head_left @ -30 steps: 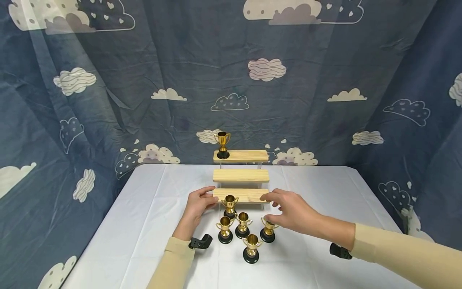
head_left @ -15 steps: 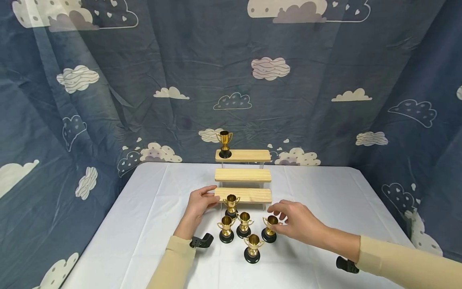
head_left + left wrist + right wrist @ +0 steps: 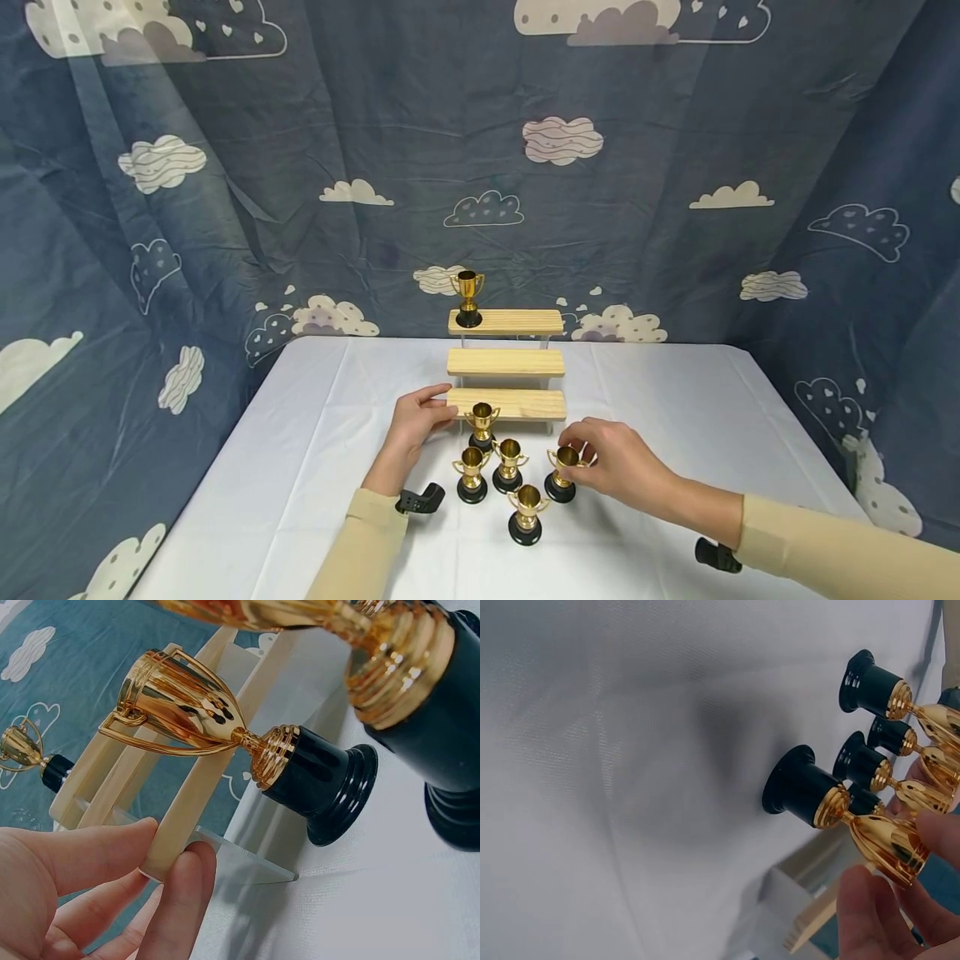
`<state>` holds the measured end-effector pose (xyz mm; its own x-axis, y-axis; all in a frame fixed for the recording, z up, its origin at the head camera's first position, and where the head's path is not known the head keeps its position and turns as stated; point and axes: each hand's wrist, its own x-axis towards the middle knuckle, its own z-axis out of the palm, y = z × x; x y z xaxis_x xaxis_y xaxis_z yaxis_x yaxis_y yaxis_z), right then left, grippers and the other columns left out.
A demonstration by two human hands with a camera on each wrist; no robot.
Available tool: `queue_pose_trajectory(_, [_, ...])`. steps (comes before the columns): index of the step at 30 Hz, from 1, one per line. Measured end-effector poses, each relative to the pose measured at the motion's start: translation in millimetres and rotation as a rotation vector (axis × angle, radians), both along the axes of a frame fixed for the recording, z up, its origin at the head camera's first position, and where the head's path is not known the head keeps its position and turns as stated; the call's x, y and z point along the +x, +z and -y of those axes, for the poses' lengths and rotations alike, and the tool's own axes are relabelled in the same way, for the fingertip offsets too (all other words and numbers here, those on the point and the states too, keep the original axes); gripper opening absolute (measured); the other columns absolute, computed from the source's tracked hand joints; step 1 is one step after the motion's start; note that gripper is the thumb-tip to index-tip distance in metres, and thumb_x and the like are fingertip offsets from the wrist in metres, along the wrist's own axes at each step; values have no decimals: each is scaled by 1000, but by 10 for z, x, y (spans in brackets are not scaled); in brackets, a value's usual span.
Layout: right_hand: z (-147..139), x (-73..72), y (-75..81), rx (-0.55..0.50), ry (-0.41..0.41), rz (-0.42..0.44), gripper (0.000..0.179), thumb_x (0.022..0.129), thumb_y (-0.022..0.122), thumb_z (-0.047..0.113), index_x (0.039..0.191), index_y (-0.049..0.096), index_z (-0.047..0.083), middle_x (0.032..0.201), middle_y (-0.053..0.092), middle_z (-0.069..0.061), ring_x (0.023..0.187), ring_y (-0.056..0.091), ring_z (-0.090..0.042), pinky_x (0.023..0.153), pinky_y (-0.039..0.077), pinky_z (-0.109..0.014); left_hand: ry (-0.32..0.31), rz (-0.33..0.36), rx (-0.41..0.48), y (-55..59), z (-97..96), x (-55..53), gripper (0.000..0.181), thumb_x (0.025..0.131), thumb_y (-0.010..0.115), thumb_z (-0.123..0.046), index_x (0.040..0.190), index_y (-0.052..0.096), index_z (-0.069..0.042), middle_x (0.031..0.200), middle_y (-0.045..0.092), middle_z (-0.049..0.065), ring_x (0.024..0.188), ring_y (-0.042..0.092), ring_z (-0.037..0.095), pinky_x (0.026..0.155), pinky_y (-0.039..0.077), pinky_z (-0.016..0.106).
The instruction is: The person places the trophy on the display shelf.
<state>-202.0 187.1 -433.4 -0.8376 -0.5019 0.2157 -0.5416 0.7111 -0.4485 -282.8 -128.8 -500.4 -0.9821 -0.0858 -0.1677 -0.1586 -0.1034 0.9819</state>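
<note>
My left hand (image 3: 416,425) pinches the left end of the lowest wooden board (image 3: 525,404) on a three-tier display stand, thumb on one face and fingers (image 3: 184,889) on the other. The thumb and curled fingers of my right hand (image 3: 618,458) hold the bowl of a small gold trophy cup (image 3: 881,844), the rightmost one, its black base (image 3: 559,490) low at the white cloth. Several matching trophies stand left of it, among them a front trophy (image 3: 526,517) and a trophy (image 3: 482,427) close before the lowest board. Another trophy (image 3: 468,298) stands on the top board's left end.
The stand's middle board (image 3: 506,362) and top board (image 3: 521,322) rise behind the lowest one on clear supports (image 3: 255,859). White cloth (image 3: 337,392) covers the table. A dark blue cloud-patterned curtain (image 3: 637,250) closes off the back and sides.
My right hand has come back from the lowest board's right end, down and rightward, and its fingers have closed round the rightmost trophy. The left hand stays at the board.
</note>
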Motion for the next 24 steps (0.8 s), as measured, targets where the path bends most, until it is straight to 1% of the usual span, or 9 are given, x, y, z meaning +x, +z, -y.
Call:
queue_pose_trajectory(9, [-1, 0, -43, -27, -3, -13, 31, 75, 90, 18, 99, 72, 22, 91, 65, 15, 74, 61, -5, 62, 52, -21, 0, -6, 14, 8, -1, 4, 51, 79, 76, 12, 127, 67, 1, 94, 66, 16, 76, 70, 19, 77, 63, 33])
queue_pose_trajectory(17, [19, 10, -44, -37, -1, 0, 30, 74, 90, 15, 100, 73, 16, 90, 66, 13, 74, 62, -7, 62, 54, -22, 4, -1, 8, -1, -2, 3, 51, 79, 76, 12, 128, 67, 2, 93, 67, 16, 76, 70, 19, 76, 63, 33])
queue_pose_trajectory(24, [21, 8, -30, -40, 5, -10, 31, 73, 89, 12, 99, 73, 19, 90, 67, 12, 75, 62, -6, 63, 55, -22, -2, -1, 9, 7, 0, 3, 49, 79, 77, 11, 127, 68, 0, 95, 67, 16, 77, 70, 19, 80, 63, 35])
